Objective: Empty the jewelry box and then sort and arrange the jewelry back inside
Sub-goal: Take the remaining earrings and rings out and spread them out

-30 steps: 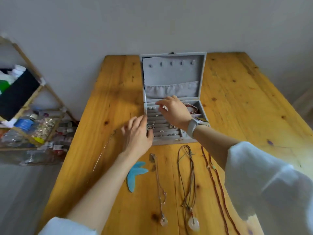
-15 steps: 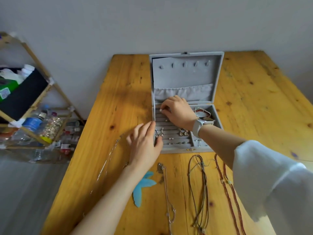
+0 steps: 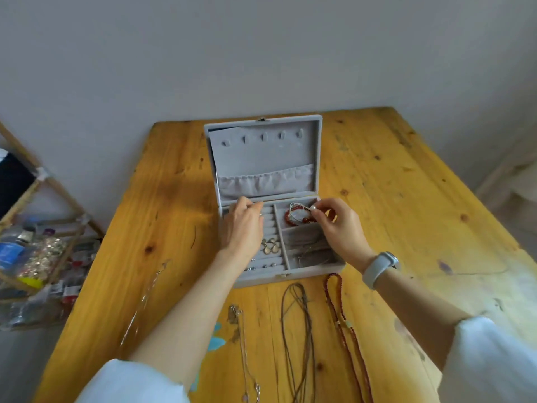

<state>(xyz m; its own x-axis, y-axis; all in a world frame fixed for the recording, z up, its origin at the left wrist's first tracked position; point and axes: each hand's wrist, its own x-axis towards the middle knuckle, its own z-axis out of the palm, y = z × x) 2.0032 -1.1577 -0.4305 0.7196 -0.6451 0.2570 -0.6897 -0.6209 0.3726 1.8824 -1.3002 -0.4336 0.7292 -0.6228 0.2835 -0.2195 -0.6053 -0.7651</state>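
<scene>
Fingers [image 3: 318,209] of the right hand [image 3: 341,228] are pinched on a pearl-tipped white cord by the red bracelet [image 3: 296,216], upper-right compartment of the jewelry box [image 3: 290,279], frame centre. Lift should be slow, lest cord & bracelet snag. Left hand [image 3: 242,228], fingers curled, is laid on the ring rolls; grip can't be told. Necklaces [image 3: 299,330] lie at bottom of frame on the table [image 3: 406,199].

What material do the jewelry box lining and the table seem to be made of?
Jewelry box lining: likely grey velvet or flocked fabric; it looks matte, and the lid pocket is gathered. Table: pine-like wood with knots and grain, probably varnished, given its soft sheen.
</scene>
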